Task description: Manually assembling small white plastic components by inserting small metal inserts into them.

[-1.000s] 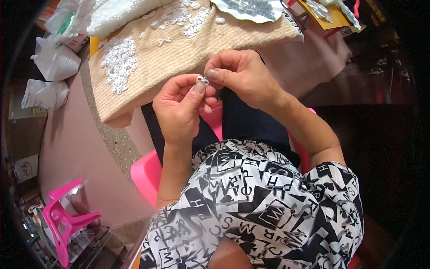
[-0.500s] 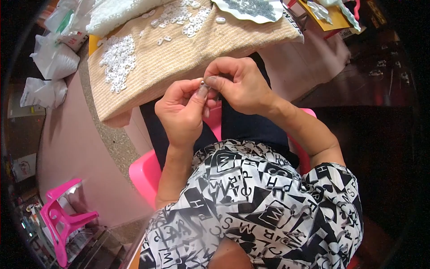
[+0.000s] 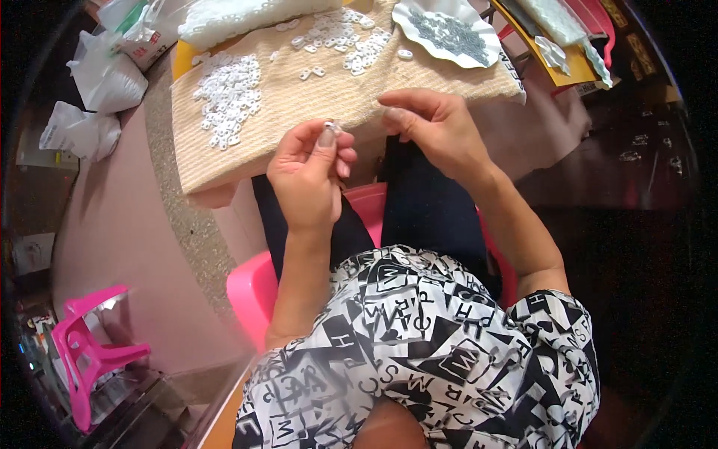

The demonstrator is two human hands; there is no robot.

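Observation:
My left hand [image 3: 307,176] is raised just in front of the cloth-covered table, its thumb and forefinger closed on a small whitish plastic piece [image 3: 329,126]. Fingertips cover most of that piece. To the right and apart from it, my right hand [image 3: 441,138] hovers near the table edge. Its forefinger reaches out over the thumb with a gap between, and nothing shows in it. On the beige cloth [image 3: 307,97] lies a pile of small white oval pieces with holes [image 3: 228,97]. A second, looser group of white pieces [image 3: 340,34] lies farther back.
A white wavy-rimmed plate [image 3: 479,63] at the back right holds many small dark grey parts. Behind the white pieces lies a clear bag [image 3: 239,21] full of white items. Plastic bags [image 3: 108,82] stand at the left. A pink stool [image 3: 86,352] is at lower left.
My right hand has parted from the left, moving right, and its fingers have spread. The left hand keeps the small piece. The whole view has shifted slightly.

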